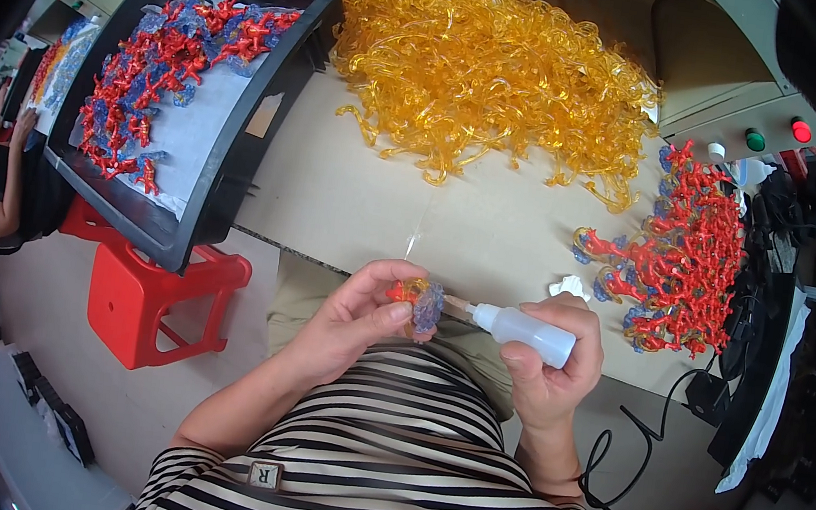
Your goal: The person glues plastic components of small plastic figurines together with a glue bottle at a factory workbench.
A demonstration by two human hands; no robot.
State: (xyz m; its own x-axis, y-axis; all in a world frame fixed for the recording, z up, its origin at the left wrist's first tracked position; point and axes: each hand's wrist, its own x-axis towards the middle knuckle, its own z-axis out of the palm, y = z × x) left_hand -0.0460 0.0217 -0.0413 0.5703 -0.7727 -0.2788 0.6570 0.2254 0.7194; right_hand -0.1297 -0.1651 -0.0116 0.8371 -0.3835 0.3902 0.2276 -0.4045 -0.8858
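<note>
Just past the table's front edge, my left hand [361,315] pinches a small plastic figure [424,305], part red, part amber and part clear blue. From the right, my right hand [556,365] grips a white squeeze bottle [526,335]. Its narrow tip points left and meets or nearly meets the figure's blue side; contact cannot be made out. A heap of clear amber curled plastic pieces [500,64] covers the far middle of the table. To the right lies a pile of red and blue figures [695,253].
A black tray [228,159] with red and blue figures on white paper stands at the left, above a red stool [126,303]. Crumpled white tissue [570,287] lies near the right pile. A black cable [649,434] hangs at right. Another person's arm [9,179] shows far left.
</note>
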